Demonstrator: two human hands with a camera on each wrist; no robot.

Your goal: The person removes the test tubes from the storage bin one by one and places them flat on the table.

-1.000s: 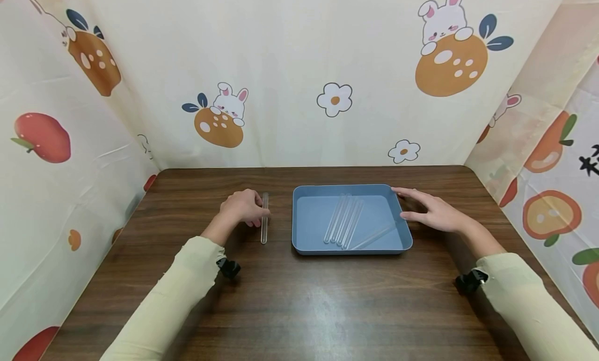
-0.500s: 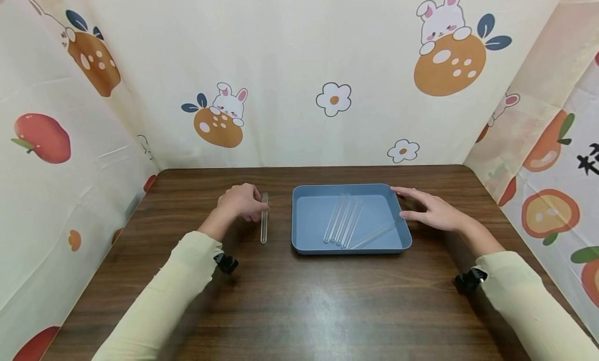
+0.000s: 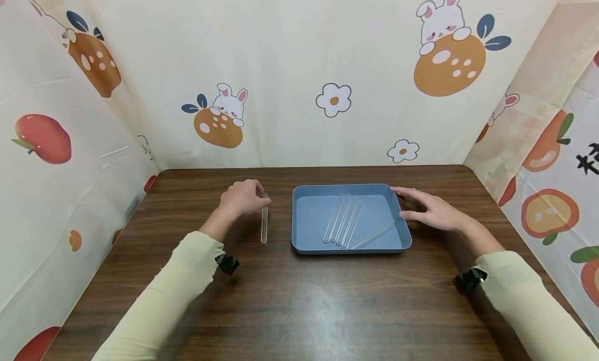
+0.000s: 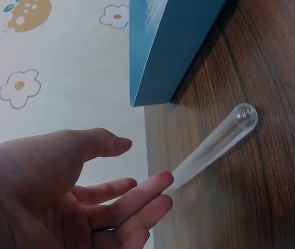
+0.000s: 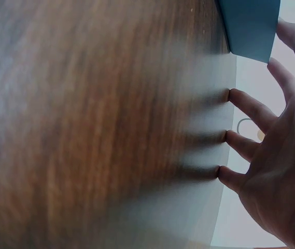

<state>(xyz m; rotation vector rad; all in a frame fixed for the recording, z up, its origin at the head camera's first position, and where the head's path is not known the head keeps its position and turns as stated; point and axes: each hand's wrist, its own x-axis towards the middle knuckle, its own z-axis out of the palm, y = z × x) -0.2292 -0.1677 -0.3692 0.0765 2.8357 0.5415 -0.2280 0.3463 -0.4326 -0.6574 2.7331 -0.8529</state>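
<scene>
A clear test tube [image 3: 264, 226] lies on the table left of the blue tray, its rounded end toward me. My left hand [image 3: 243, 197] hovers at its far end. In the left wrist view the thumb stands apart from the loosely bent fingers [image 4: 142, 199], which overlap the far part of the tube [image 4: 209, 148]; contact cannot be told. Inside the tray [image 3: 309, 220] several test tubes [image 3: 343, 220] lie side by side, with another one [image 3: 374, 236] slanted near the front right. My right hand [image 3: 432, 213] touches the tray's right side, its other fingertips on the table [image 5: 111, 129].
The dark wooden table [image 3: 323, 304] ends at a patterned curtain [image 3: 290, 64] behind the tray. More curtain [image 3: 557, 184] hangs along the right, and on the left too. A black wrist camera [image 3: 228, 263] sits under the left sleeve.
My left hand has moved slightly away from me along the tube, toward its far end. The tube, the tray and my right hand have stayed in place.
</scene>
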